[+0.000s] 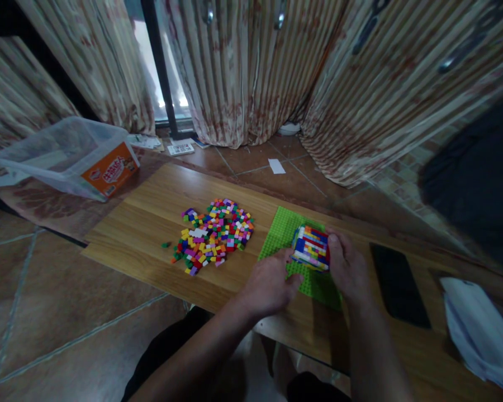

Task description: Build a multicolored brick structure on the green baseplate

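Observation:
A small block built of many coloured toy bricks (311, 248) is over the green studded baseplate (280, 226), between my two hands. Its upper face shows rows of blue, red, white and yellow. My right hand (349, 269) grips the block's right side, the thumb along the edge. At the lower left, my left hand (273, 283) has its fingers against the block, with one digit stretched out below it. Whether the block's underside touches the baseplate is hidden. Loose toy bricks (218, 231) in many colours lie in a heap to the left.
The wooden table (146, 223) bears all this. A dark flat phone-like slab (399, 285) and a white plastic packet (480, 329) lie at the right. A clear plastic bin (62, 159) with an orange label stands at the far left. Striped curtains (251, 72) hang behind.

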A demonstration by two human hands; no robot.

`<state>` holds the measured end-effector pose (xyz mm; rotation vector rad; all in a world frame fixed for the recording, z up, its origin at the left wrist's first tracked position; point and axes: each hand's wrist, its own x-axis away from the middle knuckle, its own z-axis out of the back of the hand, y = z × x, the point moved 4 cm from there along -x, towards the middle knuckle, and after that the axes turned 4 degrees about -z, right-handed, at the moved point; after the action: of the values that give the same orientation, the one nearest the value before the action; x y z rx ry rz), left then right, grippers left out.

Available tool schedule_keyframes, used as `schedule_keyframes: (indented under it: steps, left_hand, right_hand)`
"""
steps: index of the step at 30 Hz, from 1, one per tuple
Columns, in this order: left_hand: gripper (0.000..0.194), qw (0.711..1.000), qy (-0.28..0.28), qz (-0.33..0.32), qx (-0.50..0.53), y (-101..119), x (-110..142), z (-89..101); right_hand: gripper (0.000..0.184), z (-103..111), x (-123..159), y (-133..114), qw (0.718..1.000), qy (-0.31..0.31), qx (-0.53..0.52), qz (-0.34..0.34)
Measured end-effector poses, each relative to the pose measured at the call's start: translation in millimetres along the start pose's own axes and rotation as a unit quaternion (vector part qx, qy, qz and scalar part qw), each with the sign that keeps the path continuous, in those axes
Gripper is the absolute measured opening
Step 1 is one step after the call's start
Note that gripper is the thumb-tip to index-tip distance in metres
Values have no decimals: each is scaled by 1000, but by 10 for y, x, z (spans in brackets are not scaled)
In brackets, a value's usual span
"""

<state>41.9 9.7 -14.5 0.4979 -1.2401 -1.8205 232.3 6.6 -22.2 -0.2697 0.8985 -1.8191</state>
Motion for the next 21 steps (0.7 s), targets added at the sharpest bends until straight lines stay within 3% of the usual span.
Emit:
schedule_keyframes:
  steps: [6, 12, 21]
  left_hand:
    - [58, 998, -19, 19, 64, -18, -1, -88]
    - [57, 993, 31, 7, 115, -66, -22, -121]
    - [47, 987, 60, -38, 141, -25, -38, -22]
  right_hand:
    - [58, 76, 60, -4, 996, 7, 83, -28]
    - [58, 164, 88, 24, 985, 19, 161, -63]
    - [62, 130, 160, 11, 977, -25, 193, -92]
